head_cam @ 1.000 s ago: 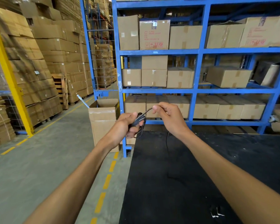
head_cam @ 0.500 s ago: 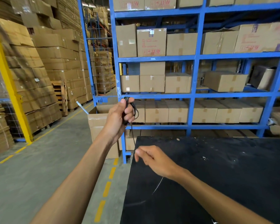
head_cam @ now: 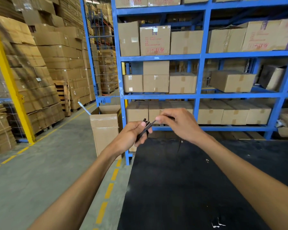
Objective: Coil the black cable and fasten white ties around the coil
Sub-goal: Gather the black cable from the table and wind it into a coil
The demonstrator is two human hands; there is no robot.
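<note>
My left hand point(head_cam: 131, 135) grips a small flat bundle of black cable point(head_cam: 144, 128) loops, held out above the far left corner of the black table point(head_cam: 198, 188). My right hand point(head_cam: 178, 123) is just right of it and pinches the cable's running strand, pulled taut toward the bundle. A thin loose length of cable point(head_cam: 179, 146) hangs from under my right hand down to the table. Small white ties point(head_cam: 218, 224) lie on the table near its front edge.
A blue rack point(head_cam: 199, 75) filled with cardboard boxes stands behind the table. An open tall carton point(head_cam: 105, 130) stands on the floor left of the rack post. Stacked cartons and a yellow post point(head_cam: 8, 80) line the left side, past a grey aisle floor with yellow dashes.
My right hand rose from the table edge back up beside my left hand, drawing the strand onto the bundle. My left hand came lower and turned the bundle flatter.
</note>
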